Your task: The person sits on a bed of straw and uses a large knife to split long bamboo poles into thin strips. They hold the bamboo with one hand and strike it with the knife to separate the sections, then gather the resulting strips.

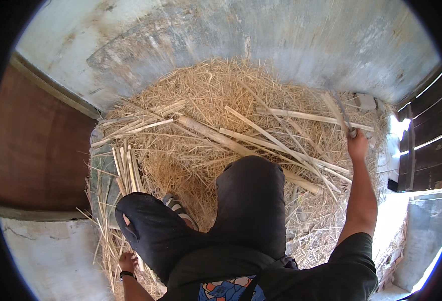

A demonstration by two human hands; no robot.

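Note:
My right hand (pixel 358 146) is wrapped round the handle of a sickle (pixel 342 107), its thin curved grey blade pointing away from me, somewhat blurred. Beside the blade a short piece of split bamboo (pixel 333 108) lies at a slant over a longer bamboo strip (pixel 311 116). At the lower left my left hand (pixel 128 262), with a dark band at its wrist, is low beside my bent knee. Its fingers look curled, next to pale bamboo strips (pixel 140 264); what they hold, if anything, cannot be made out. A thick bamboo pole (pixel 216 134) runs slantwise past my right knee.
Straw (pixel 206 80) covers the floor, with several split strips (pixel 266 131) strewn across it. More strips (pixel 128 168) are bundled at the left. A weathered wall (pixel 206 35) rises ahead, a brown panel (pixel 40 145) at the left, dark slats (pixel 431 140) and a block (pixel 365 101) at the right.

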